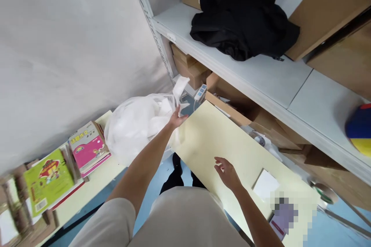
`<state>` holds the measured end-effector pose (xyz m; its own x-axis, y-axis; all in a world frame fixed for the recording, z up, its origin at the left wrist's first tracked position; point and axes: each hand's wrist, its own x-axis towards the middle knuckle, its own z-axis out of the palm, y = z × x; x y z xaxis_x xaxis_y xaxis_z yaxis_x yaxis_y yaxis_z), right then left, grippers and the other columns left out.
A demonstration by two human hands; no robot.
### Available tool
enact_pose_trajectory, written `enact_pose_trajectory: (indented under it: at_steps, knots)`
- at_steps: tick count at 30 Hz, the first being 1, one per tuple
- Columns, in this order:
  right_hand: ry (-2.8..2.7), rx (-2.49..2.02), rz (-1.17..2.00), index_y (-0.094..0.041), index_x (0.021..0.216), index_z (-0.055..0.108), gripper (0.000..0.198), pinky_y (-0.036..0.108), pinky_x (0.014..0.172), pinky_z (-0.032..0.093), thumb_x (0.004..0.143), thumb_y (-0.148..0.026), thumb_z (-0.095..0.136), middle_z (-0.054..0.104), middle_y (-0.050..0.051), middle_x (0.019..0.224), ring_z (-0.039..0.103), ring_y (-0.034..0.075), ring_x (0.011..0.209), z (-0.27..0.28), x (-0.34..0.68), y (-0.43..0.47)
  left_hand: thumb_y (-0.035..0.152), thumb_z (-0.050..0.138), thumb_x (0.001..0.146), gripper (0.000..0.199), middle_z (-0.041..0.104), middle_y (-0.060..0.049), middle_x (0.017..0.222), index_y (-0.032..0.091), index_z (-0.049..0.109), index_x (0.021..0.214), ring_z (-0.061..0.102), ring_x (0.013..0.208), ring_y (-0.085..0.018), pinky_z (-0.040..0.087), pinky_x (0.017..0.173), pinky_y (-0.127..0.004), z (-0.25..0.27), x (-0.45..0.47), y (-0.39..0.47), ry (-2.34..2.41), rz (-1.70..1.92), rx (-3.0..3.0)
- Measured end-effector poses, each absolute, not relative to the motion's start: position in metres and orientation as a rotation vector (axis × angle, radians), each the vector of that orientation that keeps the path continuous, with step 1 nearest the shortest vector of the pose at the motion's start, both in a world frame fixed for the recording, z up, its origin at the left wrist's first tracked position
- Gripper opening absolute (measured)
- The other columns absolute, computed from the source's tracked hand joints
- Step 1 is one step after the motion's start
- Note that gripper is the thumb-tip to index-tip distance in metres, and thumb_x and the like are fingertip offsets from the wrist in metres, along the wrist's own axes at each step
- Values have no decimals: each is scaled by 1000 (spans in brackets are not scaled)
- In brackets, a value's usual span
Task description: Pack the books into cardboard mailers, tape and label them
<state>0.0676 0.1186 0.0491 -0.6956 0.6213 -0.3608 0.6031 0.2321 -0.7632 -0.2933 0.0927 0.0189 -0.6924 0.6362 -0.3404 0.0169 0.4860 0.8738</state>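
Note:
My left hand (pixel 176 119) is stretched out at the open top of a big clear plastic bag (pixel 127 123) stuffed with white, crumpled material. Its thumb and fingers are spread. A loose white piece, like paper or tissue (pixel 181 87), is just beyond the fingertips, and I cannot tell whether they touch it. Over the pale yellow tabletop (pixel 199 139) hovers my right hand (pixel 227 173), fingers loosely bent and apart, holding nothing. Nearest to it on the table is a small white square pad (pixel 266 184).
Stacks of books, one pink (pixel 89 149) and one green (pixel 49 179), lie on a left bench. A grey shelf (pixel 261 77) holds a black garment (pixel 243 23) and cardboard boxes. Open cartons (pixel 228 108), a power strip (pixel 200 92) and a tape roll (pixel 324 193) are behind the table.

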Motion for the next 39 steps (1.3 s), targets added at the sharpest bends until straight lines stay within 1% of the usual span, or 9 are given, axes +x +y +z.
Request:
enact_pose_trajectory:
  at_steps: [4, 8, 14, 19, 22, 25, 29, 36, 39]
  knots:
    - [-2502, -1091, 1550, -23, 112, 62, 32, 37, 76, 55, 85, -36, 48, 69, 8, 102, 67, 19, 77, 55, 39, 123, 37, 80, 61, 61, 45, -15, 145, 17, 64, 116, 36, 137, -34, 31, 111, -42, 50, -295, 75, 2008, 1288, 607]
    - [-2496, -988, 1546, -23, 116, 59, 36, 37, 78, 54, 84, -36, 49, 68, 8, 103, 66, 19, 77, 68, -3, 129, 41, 74, 68, 60, 52, -16, 138, 17, 60, 121, 49, 128, -31, 39, 105, -44, 93, -296, 34, 1907, 1421, 668]
    - [-2522, -892, 1454, -21, 120, 56, 41, 34, 77, 53, 85, -40, 48, 67, 8, 106, 65, 18, 81, 96, -70, 112, 42, 58, 81, 46, 66, -16, 116, 15, 59, 118, 68, 91, -22, 52, 83, -37, 145, -303, -96, 2194, 1413, 783]
    - [-2750, -739, 1327, -20, 111, 63, 38, 32, 67, 49, 87, -44, 44, 61, 0, 64, 61, 19, 64, 108, -121, 60, 41, 53, 83, 39, 68, -14, 113, 16, 63, 111, 68, 91, -25, 52, 60, -30, 132, -290, -209, 2406, 1123, 772]
    - [-2819, -703, 1137, -19, 106, 66, 38, 33, 64, 47, 88, -43, 43, 55, -1, 54, 58, 20, 58, 111, -144, 35, 38, 51, 85, 36, 72, -10, 99, 17, 63, 111, 69, 85, -23, 51, 62, -29, 120, -287, -238, 2396, 1030, 788]
    - [-2698, -714, 1081, -20, 116, 61, 38, 34, 72, 50, 85, -35, 46, 66, 4, 80, 61, 18, 66, 116, -155, 26, 32, 45, 88, 35, 70, -3, 76, 19, 61, 116, 67, 67, -18, 51, 67, -30, 119, -295, -234, 2384, 962, 865]
    - [-2549, -731, 1203, -22, 125, 54, 43, 34, 76, 53, 82, -30, 49, 61, 9, 115, 64, 15, 72, 126, -152, 27, 24, 47, 85, 40, 69, -8, 97, 18, 54, 124, 67, 82, -19, 52, 75, -32, 128, -312, -208, 2439, 1131, 1026]
    - [-2543, -520, 1692, -20, 111, 60, 33, 33, 74, 54, 83, -37, 56, 64, 2, 75, 63, 17, 72, 122, -184, -2, 23, 43, 89, 26, 66, -2, 69, 20, 60, 109, 65, 65, -18, 50, 67, -30, 134, -302, -212, 2527, 1031, 847]
    - [-2608, -302, 1824, -21, 108, 61, 28, 33, 73, 53, 84, -33, 55, 63, 1, 77, 62, 16, 69, 116, -218, -35, 23, 40, 91, 31, 68, -3, 77, 20, 55, 119, 67, 72, -19, 51, 70, -32, 128, -288, -243, 2606, 1083, 650]
